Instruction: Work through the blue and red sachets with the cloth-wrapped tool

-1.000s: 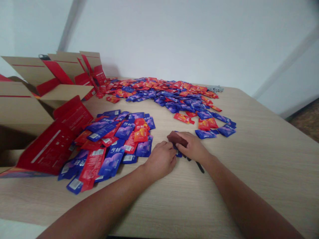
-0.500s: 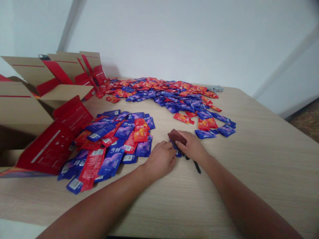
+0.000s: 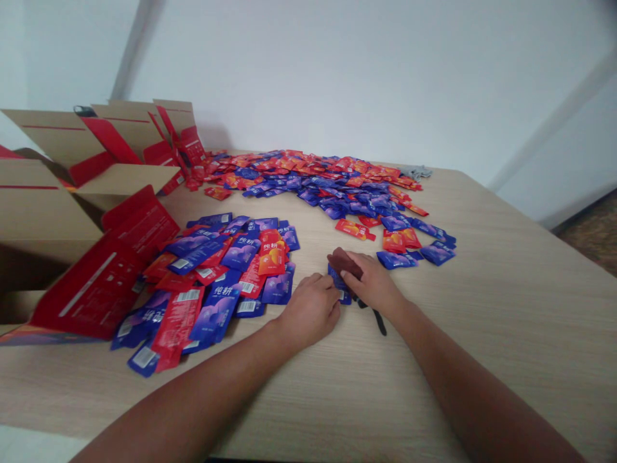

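Observation:
A blue packet [image 3: 340, 283] lies flat on the table between my hands, partly covered by them. My left hand [image 3: 313, 307] is closed, its curled fingers at the packet's left edge. With its fingers and thumb, my right hand [image 3: 370, 283] grips a brown, soft-looking piece [image 3: 343, 262] just above the packet; I cannot make out its kind. From under the right wrist pokes a thin black strap-like thing [image 3: 380, 323]. Left of my hands is a loose heap of blue and red-orange packets [image 3: 224, 305], some with white barcode labels showing.
Open cardboard boxes with red flaps [image 3: 103, 286] stand along the left side. A long pile of red and blue packets [image 3: 313, 177] runs along the wall, with a grey cloth [image 3: 417, 172] at its right end. Several stray packets [image 3: 396, 259] lie right of centre on the wooden table [image 3: 506, 283].
My right hand has shifted slightly with the brown piece, and more of the blue packet's upper part shows. My left hand stays in place.

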### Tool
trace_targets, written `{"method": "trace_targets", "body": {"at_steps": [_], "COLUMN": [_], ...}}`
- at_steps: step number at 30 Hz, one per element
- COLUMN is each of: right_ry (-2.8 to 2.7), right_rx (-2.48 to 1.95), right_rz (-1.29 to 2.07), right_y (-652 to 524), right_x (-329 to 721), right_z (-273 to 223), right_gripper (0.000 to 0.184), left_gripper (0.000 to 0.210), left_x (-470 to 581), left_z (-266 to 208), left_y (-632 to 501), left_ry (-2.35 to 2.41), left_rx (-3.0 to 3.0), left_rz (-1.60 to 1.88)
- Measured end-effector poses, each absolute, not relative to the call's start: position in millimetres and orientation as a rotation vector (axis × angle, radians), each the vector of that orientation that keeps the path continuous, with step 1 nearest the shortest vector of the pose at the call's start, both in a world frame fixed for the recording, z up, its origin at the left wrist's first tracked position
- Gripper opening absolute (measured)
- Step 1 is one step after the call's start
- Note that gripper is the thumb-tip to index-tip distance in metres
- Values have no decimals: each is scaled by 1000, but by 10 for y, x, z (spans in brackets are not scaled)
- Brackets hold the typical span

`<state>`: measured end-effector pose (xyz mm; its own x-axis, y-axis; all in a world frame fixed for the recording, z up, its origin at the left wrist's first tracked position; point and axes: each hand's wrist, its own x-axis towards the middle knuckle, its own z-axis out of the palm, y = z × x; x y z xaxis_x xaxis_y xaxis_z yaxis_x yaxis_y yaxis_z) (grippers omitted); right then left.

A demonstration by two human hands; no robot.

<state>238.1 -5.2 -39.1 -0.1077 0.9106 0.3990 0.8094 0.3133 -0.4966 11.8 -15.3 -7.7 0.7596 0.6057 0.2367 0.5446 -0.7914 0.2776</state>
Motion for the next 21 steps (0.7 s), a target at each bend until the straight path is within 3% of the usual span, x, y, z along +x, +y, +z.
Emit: {"method": "trace_targets", "body": {"at_steps": [21], "right_ry": [-2047], "right_rx": [-1336], "right_rz": [336], "right_y": [-142], "right_x": [2335], "right_z": [-213], "right_gripper": [60], "left_gripper": [14], "left_x": [124], "left_z": [-66], "left_y": [-152], "left_ry": [911], "left_rx": [2797], "left_rz": [463]}}
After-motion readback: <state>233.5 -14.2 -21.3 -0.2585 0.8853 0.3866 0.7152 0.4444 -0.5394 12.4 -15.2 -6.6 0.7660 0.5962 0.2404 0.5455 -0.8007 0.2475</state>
